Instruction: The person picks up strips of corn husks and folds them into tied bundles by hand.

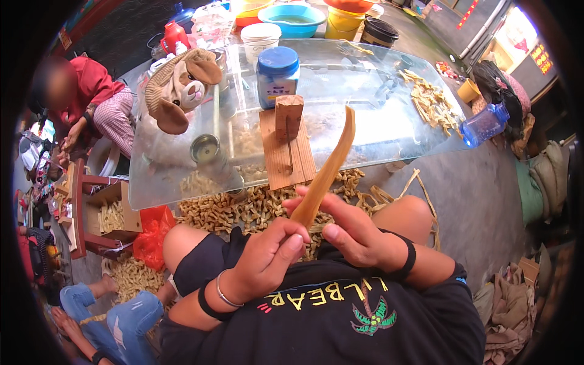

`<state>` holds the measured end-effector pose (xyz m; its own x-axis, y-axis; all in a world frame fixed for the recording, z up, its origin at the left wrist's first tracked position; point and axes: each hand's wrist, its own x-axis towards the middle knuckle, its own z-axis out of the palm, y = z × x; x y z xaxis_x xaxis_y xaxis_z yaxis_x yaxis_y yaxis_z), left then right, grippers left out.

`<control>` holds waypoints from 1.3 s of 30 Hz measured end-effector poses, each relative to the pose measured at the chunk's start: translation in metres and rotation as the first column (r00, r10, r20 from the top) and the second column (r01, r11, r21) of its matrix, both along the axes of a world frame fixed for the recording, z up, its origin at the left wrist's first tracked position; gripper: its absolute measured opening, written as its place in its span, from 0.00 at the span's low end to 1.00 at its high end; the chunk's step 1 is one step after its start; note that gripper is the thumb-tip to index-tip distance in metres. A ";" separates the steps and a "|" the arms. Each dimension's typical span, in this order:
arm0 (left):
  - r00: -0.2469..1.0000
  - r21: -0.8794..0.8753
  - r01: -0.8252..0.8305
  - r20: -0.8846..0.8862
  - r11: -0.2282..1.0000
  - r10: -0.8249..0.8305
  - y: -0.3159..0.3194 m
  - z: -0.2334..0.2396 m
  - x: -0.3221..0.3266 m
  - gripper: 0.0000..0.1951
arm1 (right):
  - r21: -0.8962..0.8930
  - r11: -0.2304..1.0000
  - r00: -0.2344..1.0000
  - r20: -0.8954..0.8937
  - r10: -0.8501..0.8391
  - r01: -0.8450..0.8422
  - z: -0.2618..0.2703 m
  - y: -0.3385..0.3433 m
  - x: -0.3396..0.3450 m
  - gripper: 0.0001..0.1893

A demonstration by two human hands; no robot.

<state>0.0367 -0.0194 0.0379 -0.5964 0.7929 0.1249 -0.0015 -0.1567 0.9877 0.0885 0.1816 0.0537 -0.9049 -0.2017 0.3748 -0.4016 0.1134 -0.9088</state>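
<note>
My left hand [269, 258] grips the lower end of a flat tan strip [327, 175] between thumb and fingers; the strip slants up to a narrow curved tip. My right hand [358, 232] is beside the strip with its fingers spread, some of them passing behind it; whether they touch it I cannot tell. Beyond the strip, a wooden block stand [288, 155] with an upright block and a thin metal rod sits at the near edge of the glass table [191, 191]. Many small knotted tan pieces [214, 212] lie heaped below the table edge.
A blue-lidded plastic jar [278, 80], a plush animal hat [182, 91] and loose tan strips [431, 102] are on the glass. A red plastic bag [153, 237] and a cardboard box [112, 207] stand left. Two people sit at the left. A blue plastic bottle [483, 125] is at the right.
</note>
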 end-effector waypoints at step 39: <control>0.616 -0.140 -0.224 -0.787 0.965 0.029 0.036 0.062 -0.019 0.07 | 0.169 0.963 0.835 0.544 0.085 -0.208 -0.001 0.043 0.037 0.09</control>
<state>0.0180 0.0167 0.0996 -0.4504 0.7803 0.4339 0.7803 0.1077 0.6161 0.1259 0.2246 0.0526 -0.9044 -0.3668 -0.2178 0.1037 0.3062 -0.9463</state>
